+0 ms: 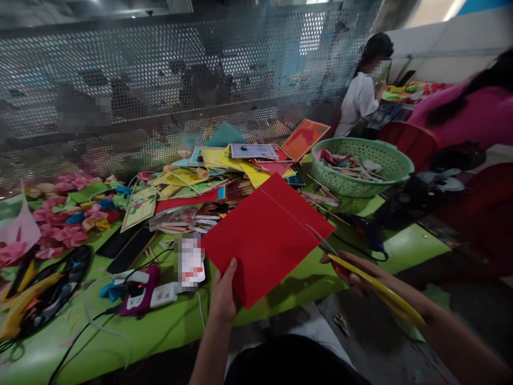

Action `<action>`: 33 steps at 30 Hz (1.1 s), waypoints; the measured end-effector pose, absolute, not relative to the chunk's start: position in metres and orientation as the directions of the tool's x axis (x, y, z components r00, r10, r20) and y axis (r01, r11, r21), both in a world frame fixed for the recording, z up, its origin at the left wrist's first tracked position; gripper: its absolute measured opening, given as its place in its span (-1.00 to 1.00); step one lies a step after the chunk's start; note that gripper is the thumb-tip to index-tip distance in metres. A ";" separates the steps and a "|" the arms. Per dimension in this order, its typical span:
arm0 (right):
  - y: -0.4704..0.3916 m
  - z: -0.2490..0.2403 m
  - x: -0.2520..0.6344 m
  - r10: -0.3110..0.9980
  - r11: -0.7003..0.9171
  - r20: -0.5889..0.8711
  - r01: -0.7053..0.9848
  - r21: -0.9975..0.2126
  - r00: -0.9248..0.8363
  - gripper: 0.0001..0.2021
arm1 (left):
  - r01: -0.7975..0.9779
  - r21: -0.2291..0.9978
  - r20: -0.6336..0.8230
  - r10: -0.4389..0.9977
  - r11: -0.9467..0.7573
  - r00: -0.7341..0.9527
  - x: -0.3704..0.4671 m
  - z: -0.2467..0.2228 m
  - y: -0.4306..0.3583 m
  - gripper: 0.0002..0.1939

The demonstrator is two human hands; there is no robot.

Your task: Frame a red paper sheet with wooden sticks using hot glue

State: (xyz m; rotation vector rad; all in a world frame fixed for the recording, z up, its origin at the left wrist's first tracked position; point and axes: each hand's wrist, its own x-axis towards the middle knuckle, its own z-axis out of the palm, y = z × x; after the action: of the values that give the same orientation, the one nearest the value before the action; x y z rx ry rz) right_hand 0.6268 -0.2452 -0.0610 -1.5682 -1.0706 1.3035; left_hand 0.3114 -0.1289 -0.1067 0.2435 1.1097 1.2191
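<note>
Red card sheet (264, 240), smooth and rectangular, slants above the glossy green desk (420, 243); left hand's grip (223, 299) pinches its lower-left edge, right hand's grip (356, 275) holds yellow-handled scissors (385, 293) at its right corner. Beyond it: perforated metal screen (160, 69).

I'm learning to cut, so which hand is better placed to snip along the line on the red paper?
Probably the right hand: it holds the yellow-handled scissors, with the blades at the red paper, near the pale line. The left hand is busy holding the paper's lower edge.
</note>
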 end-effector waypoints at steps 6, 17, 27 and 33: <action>-0.245 -0.058 0.623 0.938 -0.336 -0.325 0.083 -0.938 0.117 -0.34 | -0.602 0.698 -0.535 0.842 0.389 -0.076 0.310 -0.110 -0.128 -0.64; -0.242 -0.074 0.629 0.946 -0.325 -0.325 0.068 -0.943 0.006 -0.31 | -0.607 0.687 -0.539 0.841 0.399 -0.057 0.310 -0.108 -0.129 -0.67; -0.235 -0.069 0.627 0.935 -0.353 -0.354 0.108 -0.930 0.003 -0.23 | -0.615 0.666 -0.571 0.819 0.422 -0.055 0.313 -0.101 -0.131 -0.71; -0.233 -0.072 0.629 0.938 -0.345 -0.348 0.118 -0.931 -0.001 -0.25 | -0.605 0.665 -0.563 0.826 0.438 -0.020 0.310 -0.103 -0.131 -0.67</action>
State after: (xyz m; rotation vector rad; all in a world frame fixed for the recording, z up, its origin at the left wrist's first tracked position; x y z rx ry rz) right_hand 0.6288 -0.2332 -0.0716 -1.5486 -1.1231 1.4269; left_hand 0.3105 -0.1311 -0.1031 0.2511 1.1000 1.1577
